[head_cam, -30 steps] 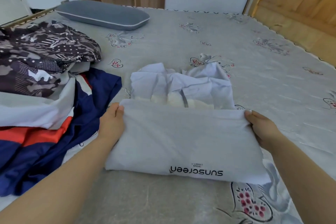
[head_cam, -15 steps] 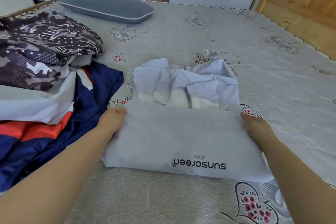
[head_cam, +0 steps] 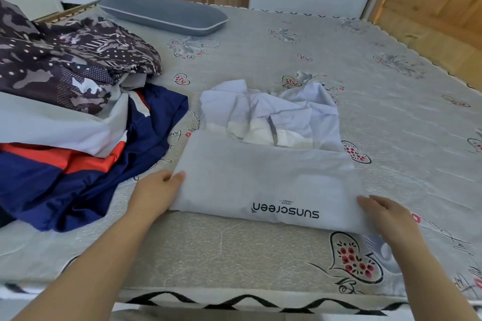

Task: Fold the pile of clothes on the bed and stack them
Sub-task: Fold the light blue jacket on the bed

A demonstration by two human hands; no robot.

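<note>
Folding is underway on one piece only: the pale lavender-grey garment printed with the word "sunscreen" [head_cam: 263, 185] lies on the patterned grey bed [head_cam: 391, 101], its near half doubled up into a flat band while its far half is crumpled and bunched. No finished stack is visible. Beside the garment, toward the bed's left side, waits the unfolded pile: a navy, orange and white garment [head_cam: 86, 172] under a dark camouflage-print cloth [head_cam: 67, 60].

The left hand [head_cam: 156, 193] touches the band's left edge, fingers fairly straight, thumb hidden; whether it pinches the cloth I cannot tell. The right hand [head_cam: 383, 214] lies at the band's near right corner with fingers extended flat, resting on the fabric, not closed round it.

Likely next is another fold of the far half. Beyond the garment and on its right side the bed is open; the grey piped pillow [head_cam: 164, 17] lies well beyond it. The bed's near edge is close to the band.
</note>
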